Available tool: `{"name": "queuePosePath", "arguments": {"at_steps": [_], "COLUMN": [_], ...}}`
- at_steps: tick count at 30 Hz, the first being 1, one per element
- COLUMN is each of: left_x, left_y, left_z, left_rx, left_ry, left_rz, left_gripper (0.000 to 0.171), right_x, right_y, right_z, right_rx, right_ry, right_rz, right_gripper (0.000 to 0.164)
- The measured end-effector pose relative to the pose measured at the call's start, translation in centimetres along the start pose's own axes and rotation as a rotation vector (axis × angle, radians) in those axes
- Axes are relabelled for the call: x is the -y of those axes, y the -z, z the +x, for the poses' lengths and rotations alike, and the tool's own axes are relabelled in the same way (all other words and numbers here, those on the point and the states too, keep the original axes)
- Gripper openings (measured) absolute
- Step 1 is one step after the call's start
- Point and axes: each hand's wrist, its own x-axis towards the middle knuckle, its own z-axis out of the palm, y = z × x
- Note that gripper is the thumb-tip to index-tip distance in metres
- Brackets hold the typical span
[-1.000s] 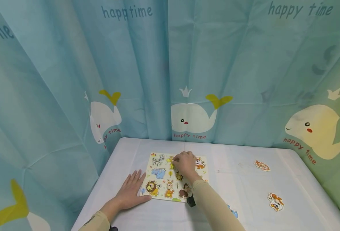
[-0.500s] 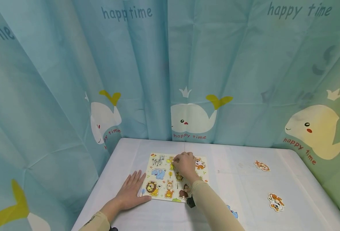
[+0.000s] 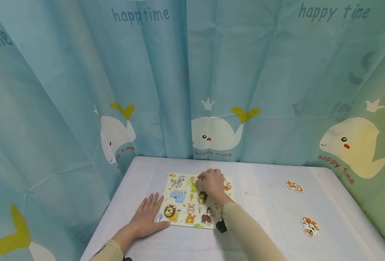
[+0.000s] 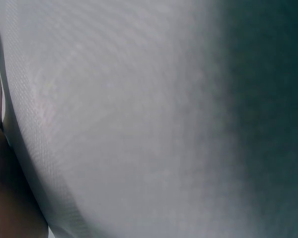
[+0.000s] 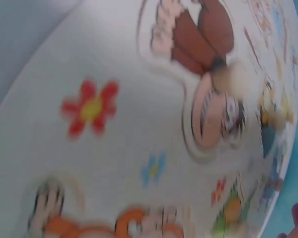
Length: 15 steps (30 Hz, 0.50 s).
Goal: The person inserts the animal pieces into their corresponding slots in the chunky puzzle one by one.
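Right hand [image 3: 212, 185] edged rightward at giraffe [image 3: 192, 184], grip unclear; left hand [image 3: 145, 216] flat, touching board [image 3: 180, 204]

The left grip [image 3: 147, 217] lies flat, palm down, its fingers [image 3: 153, 200] straight and slightly spread, the thumb [image 3: 161, 225] stretched out toward the right. The sleeved left forearm [image 3: 109, 251] enters from the lower edge of the head view. The sleeved right forearm [image 3: 251, 232] reaches forward and leftward; the right grip [image 3: 211, 182] has its back upward and its fingers bent. Whether their tips pinch anything is unclear.
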Motion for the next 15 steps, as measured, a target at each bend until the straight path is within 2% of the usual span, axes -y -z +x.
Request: {"name": "queuePosePath", "arguments": {"at_steps": [7, 15], "left_x": [0.2, 0.4], "left_y": [-0.2, -0.5], "left_z": [0.1, 0.1], "left_rx": [-0.012, -0.015], "left_ry": [0.001, -0.004], "left_rz": [0.008, 0.011], "left_gripper": [0.108, 0.108], "right_x": [-0.7, -2.0], "right_y": [2.6, 5.4], "right_z": [-0.6, -1.6], "right_rx": [0.014, 0.033], "right_ry": [0.049, 0.052], "right_rz": [0.008, 0.041], "right_gripper": [0.014, 0.015]}}
